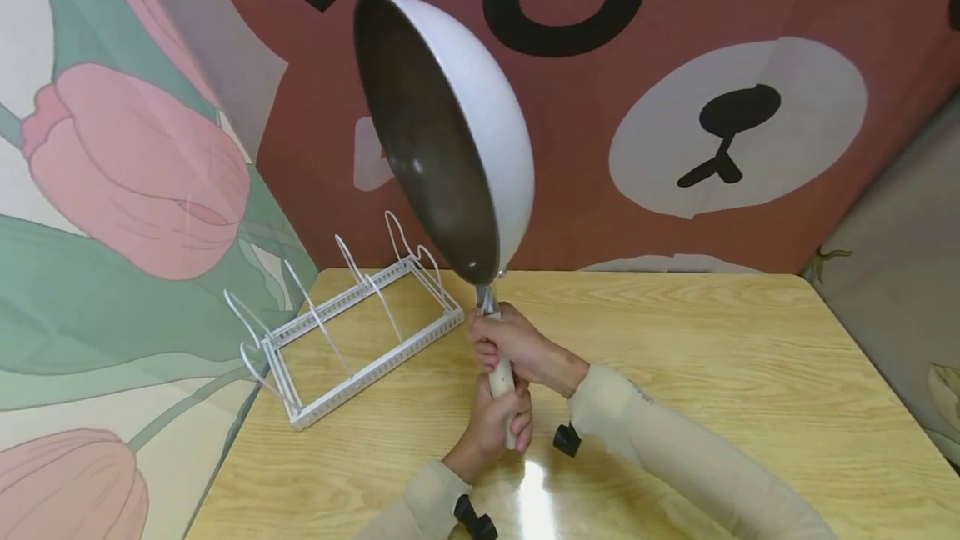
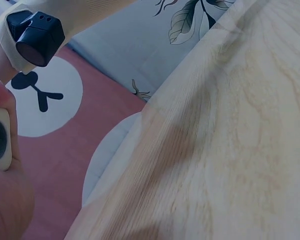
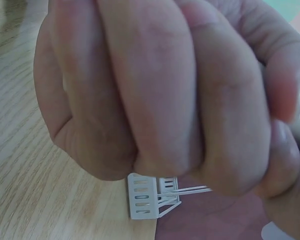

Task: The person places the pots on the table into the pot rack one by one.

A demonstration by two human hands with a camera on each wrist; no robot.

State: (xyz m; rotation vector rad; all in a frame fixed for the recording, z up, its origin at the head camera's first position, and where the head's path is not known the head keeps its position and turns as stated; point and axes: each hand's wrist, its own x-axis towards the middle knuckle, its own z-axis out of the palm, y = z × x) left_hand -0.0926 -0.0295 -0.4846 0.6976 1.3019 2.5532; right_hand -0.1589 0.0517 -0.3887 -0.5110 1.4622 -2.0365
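A wok (image 1: 517,140), white outside and dark brown inside, is held up over the table with its bowl tilted on edge and its inside facing left. My right hand (image 1: 513,344) grips the upper part of the cream handle (image 1: 501,382), just below the metal neck. Lower down, my left hand (image 1: 497,417) wraps round the same handle near its end. In the left wrist view the handle's end (image 2: 7,150) pokes out of the left fist. Curled fingers (image 3: 155,90) fill the right wrist view and hide most of the handle there.
A white wire rack (image 1: 378,365) with upright dividers stands on the wooden table (image 1: 675,373), left of the hands. Behind the table hangs a brown cloth (image 1: 577,107) with a bear face. A tulip-print cloth (image 1: 142,165) covers the left side.
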